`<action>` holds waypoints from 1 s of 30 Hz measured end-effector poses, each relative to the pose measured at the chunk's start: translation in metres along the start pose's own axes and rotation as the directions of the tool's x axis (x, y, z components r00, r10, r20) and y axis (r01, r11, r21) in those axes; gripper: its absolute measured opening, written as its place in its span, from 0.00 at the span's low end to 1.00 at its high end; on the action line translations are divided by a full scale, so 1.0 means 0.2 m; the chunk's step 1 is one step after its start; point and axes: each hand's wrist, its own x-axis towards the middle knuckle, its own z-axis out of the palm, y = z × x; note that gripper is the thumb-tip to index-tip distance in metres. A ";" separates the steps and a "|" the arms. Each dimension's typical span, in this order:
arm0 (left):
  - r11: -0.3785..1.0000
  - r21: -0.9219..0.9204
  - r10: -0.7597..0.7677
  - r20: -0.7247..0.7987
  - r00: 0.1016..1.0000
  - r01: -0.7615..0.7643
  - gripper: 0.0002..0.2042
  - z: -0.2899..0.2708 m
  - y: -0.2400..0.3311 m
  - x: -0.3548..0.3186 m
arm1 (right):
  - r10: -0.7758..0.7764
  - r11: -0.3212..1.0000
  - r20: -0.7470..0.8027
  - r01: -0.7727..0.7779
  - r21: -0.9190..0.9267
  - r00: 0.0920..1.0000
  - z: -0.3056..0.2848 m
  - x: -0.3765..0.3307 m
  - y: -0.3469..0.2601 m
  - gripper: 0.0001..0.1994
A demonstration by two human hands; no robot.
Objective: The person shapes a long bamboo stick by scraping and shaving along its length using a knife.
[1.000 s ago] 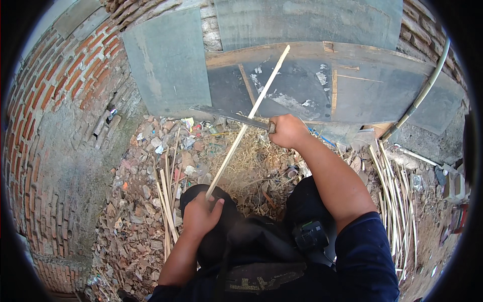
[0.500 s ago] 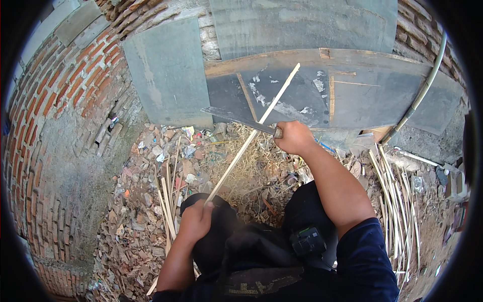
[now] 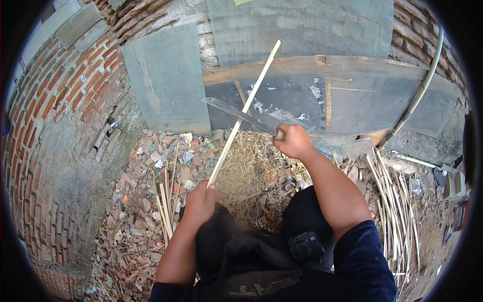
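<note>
A long pale strip, probably split bamboo (image 3: 232, 135), slants up and away in front of me. Its near end is gripped in my left hand (image 3: 199, 201), beside my left knee. My right hand (image 3: 293, 141) is closed round the handle of a long-bladed machete (image 3: 240, 115). The blade points left and crosses the strip at about mid-length, seeming to touch it. Below the crossing, a heap of thin curly shavings (image 3: 247, 156) covers the ground between my knees and the wall.
More pale strips (image 3: 391, 201) lie bundled on the right, with a few others (image 3: 167, 206) on the left. Rubble and litter (image 3: 136, 226) cover the ground. Grey boards (image 3: 168, 80) lean ahead, a brick wall (image 3: 65, 110) rises at left, and a pole (image 3: 413, 103) leans at right.
My left hand has moved up and away from me, raising the strip and standing it steeper. The machete blade now crosses the strip slightly farther left.
</note>
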 end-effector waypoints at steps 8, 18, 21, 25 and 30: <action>0.989 -0.066 -0.129 0.046 0.991 0.132 0.17 0.04 0.00 0.02 | -0.005 1.000 0.021 0.005 0.001 1.000 0.00 0.01 0.02 0.21; 0.982 0.166 -0.057 -0.202 0.978 0.092 0.21 -0.22 -0.23 -0.68 | -0.045 0.998 0.104 0.048 -0.028 0.994 0.01 0.00 0.02 0.22; 0.932 0.205 -0.277 -0.130 0.952 0.299 0.20 -0.23 -0.29 -0.87 | -0.118 0.991 0.126 0.125 -0.054 0.985 0.03 0.00 -0.02 0.23; 0.929 0.164 -0.306 -0.166 0.937 0.332 0.17 -0.19 -0.30 -0.98 | -0.236 0.963 0.161 0.252 -0.091 0.958 0.06 -0.01 -0.05 0.20; 0.947 0.140 -0.258 -0.195 0.946 0.288 0.17 -0.16 -0.31 -1.02 | -0.292 0.934 0.278 0.336 -0.124 0.915 0.07 -0.05 -0.13 0.16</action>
